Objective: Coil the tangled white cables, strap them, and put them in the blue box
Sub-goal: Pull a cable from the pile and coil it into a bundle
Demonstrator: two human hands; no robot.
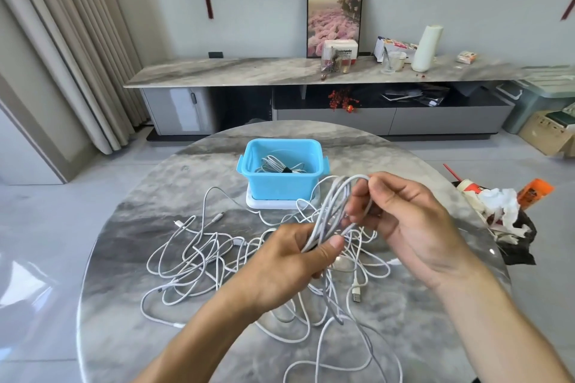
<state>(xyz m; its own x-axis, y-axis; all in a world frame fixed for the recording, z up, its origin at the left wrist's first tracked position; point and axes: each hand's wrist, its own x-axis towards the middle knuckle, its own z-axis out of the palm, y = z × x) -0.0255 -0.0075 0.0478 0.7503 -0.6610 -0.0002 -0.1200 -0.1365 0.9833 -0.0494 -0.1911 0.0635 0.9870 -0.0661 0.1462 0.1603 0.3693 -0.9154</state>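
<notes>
A partly wound coil of white cable is held above the round marble table. My left hand grips the coil's lower end, thumb pressed over the strands. My right hand pinches the upper loops between thumb and fingers. The cable's loose tail hangs down to the table with a USB plug at one end. A tangle of white cables sprawls across the table below both hands. The blue box stands behind on a white lid, with one strapped coil inside.
A pile of crumpled paper and wrappers on a dark bag sits at the table's right edge. Beyond the table runs a long low cabinet with a framed picture, boxes and a white roll. Curtains hang at the left.
</notes>
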